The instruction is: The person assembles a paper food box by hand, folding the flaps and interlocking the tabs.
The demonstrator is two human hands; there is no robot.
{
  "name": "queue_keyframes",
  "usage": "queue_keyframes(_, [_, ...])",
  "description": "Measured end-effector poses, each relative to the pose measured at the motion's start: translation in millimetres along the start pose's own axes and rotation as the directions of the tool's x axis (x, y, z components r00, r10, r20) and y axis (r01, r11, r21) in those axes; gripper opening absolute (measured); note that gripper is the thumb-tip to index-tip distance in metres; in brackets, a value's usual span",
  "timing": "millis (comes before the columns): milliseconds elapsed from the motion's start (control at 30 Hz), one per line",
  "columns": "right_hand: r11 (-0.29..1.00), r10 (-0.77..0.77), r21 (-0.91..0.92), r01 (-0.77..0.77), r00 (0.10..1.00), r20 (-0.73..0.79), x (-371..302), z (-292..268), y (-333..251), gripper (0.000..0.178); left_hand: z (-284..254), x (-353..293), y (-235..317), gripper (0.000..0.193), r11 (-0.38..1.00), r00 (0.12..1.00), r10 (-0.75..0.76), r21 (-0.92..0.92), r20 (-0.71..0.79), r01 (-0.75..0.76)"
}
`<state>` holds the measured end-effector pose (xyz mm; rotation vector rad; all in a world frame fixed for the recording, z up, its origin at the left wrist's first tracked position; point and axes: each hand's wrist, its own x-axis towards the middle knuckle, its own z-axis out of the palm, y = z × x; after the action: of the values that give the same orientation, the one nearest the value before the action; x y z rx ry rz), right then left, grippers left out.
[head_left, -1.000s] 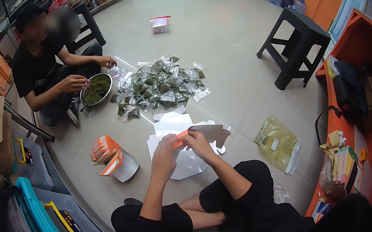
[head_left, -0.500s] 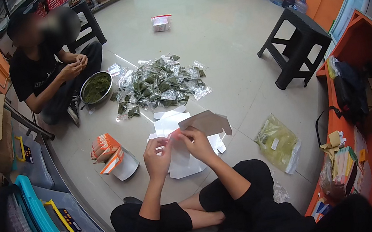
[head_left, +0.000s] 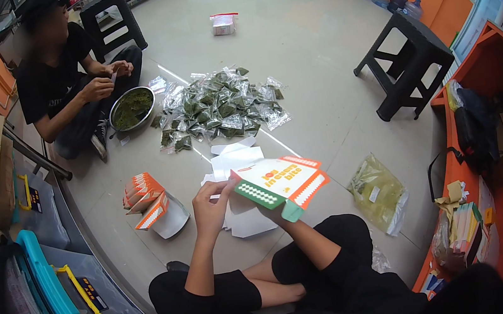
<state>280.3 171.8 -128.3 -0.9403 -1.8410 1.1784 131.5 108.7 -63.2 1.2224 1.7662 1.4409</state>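
Above the floor in front of my crossed legs is a partly folded cardboard food box (head_left: 280, 185), white with orange and green patterned edges, its printed face turned up. My left hand (head_left: 208, 206) pinches its left corner between thumb and fingers. My right hand (head_left: 280, 218) holds it from beneath; the box hides those fingers. Flat white box blanks (head_left: 248, 216) lie on the floor under the box. To the left of my left hand stands a nested stack of orange and white boxes (head_left: 148, 199).
Beyond the blanks lies a pile of small clear bags with green contents (head_left: 219, 107). A co-worker (head_left: 63, 80) sits at left beside a metal bowl of green mash (head_left: 131, 109). On the right are a yellowish plastic bag (head_left: 378, 194), a black stool (head_left: 407, 63) and an orange shelf (head_left: 454, 149).
The box has turned over from its plain brown inside to its printed face. My right hand has gone from its edge to underneath it. My left hand keeps its pinch.
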Motion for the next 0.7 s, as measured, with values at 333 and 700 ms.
queue_keyframes(333, [0.988,0.136,0.072,-0.134,0.990,-0.026,-2.5,-27.9,-16.0,0.032,-20.9,-1.6,23.5,0.015,0.986,0.982,0.149,0.063,0.115,-0.157])
queue_keyframes(700, [0.987,0.136,0.088,-0.133,0.990,-0.028,-8.3,-25.7,-17.6,0.032,-31.6,-1.8,30.0,0.014,0.964,0.942,0.256,0.022,0.215,-0.267])
